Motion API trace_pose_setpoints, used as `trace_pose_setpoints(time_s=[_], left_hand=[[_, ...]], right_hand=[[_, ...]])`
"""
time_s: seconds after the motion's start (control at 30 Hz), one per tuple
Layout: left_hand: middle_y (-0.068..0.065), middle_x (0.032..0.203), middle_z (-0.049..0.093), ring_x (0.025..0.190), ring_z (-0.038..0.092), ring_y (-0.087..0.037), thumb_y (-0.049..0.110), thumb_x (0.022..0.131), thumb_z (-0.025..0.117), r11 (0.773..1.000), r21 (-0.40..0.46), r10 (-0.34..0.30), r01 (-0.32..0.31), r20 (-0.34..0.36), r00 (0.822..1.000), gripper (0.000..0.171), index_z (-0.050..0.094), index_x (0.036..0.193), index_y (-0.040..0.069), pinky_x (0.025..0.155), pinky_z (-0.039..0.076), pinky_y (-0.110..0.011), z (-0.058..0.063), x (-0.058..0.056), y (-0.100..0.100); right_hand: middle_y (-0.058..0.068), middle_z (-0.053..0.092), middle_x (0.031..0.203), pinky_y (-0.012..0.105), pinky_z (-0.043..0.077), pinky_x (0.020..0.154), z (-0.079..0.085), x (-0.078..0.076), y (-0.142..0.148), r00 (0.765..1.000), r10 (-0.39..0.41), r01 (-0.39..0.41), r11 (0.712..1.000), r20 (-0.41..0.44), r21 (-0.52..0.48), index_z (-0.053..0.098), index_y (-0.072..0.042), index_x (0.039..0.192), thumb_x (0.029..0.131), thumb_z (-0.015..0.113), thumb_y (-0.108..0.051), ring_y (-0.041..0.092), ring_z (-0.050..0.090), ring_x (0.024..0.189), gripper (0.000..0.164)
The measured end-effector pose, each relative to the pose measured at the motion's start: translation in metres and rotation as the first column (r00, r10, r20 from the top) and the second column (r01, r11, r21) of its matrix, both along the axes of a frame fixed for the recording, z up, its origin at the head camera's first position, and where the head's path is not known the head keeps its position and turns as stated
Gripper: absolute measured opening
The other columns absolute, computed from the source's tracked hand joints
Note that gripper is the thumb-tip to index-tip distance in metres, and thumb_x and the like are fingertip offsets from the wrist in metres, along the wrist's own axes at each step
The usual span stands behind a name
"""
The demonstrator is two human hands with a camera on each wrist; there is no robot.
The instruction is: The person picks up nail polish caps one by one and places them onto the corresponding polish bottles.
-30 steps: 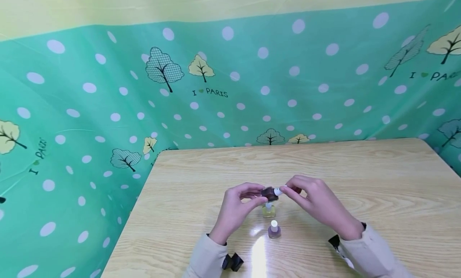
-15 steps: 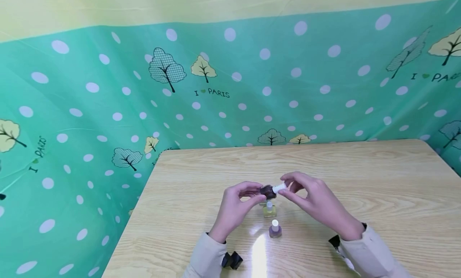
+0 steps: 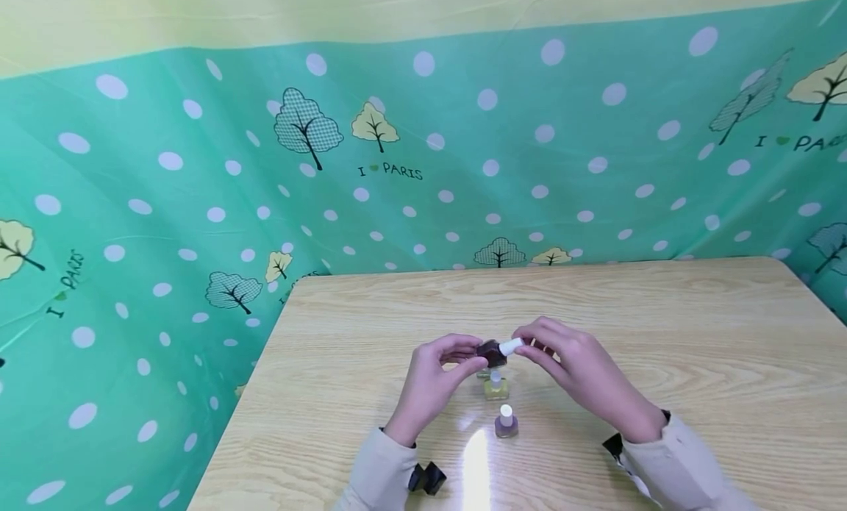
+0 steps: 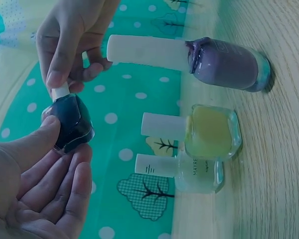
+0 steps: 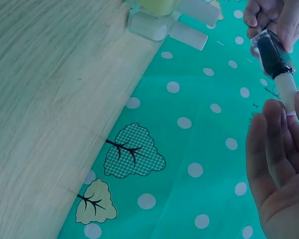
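My left hand point(image 3: 433, 379) holds a dark nail polish bottle point(image 3: 491, 354) by its body, above the table. The thumb presses one side and the fingers support the other in the left wrist view. The bottle tilts, its white cap point(image 3: 512, 346) pointing right and upward. Thumb and fingers of my right hand point(image 3: 582, 364) pinch that cap, which sits on the bottle's neck. Below stand a yellow nail polish bottle point(image 4: 212, 130), a pale, nearly clear one point(image 4: 197, 174) and, nearer me, a purple one point(image 4: 224, 64), all upright with white caps. The pale bottle is mostly hidden in the head view.
The light wooden table point(image 3: 357, 320) extends to both sides of the hands. A green dotted curtain point(image 3: 397, 165) hangs behind it and along the left. A black device point(image 3: 426, 479) sits by my left cuff, and light glares off the tabletop near it.
My right fingers have shifted their grip on the cap, and more of its white side shows. The dark bottle has tilted slightly. The standing bottles have stayed in place.
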State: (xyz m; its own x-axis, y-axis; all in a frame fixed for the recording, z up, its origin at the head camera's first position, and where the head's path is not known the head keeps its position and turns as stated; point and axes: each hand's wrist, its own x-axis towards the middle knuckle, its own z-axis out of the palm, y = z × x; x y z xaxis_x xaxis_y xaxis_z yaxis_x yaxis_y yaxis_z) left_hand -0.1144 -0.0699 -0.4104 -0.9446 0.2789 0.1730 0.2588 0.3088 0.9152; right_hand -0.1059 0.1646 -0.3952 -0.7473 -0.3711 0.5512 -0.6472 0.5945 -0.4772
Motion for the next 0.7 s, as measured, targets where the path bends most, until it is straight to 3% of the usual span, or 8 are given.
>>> trace_pose_setpoints(time_s=[0.5,0.7], left_hand=[[-0.002,0.102,0.075,0.091,0.07,-0.014,0.021,0.083,0.081,1.0,-0.004,-0.025,0.025,0.025,0.999,0.031,0.072,0.11,0.009,0.087,0.058,-0.034,-0.003,-0.0073,0.0005],[0.002,0.103,0.075,0.09,0.069,-0.011,0.023,0.083,0.081,0.995,-0.096,-0.012,0.005,-0.069,0.998,0.028,0.074,0.109,0.015,0.083,0.058,-0.033,-0.0032,-0.0095,0.001]], right_hand=[[-0.013,0.066,0.093,0.015,0.045,0.053,-0.0015,-0.0019,-0.0031,0.999,-0.021,0.022,1.0,0.028,-0.003,0.071,-0.014,0.109,0.09,0.072,-0.011,-0.003,0.05,0.066,0.019],[-0.012,0.067,0.096,0.015,0.045,0.053,-0.0005,-0.004,-0.0043,1.0,-0.014,0.014,1.0,0.023,-0.011,0.071,-0.012,0.108,0.091,0.071,-0.011,-0.003,0.05,0.066,0.017]])
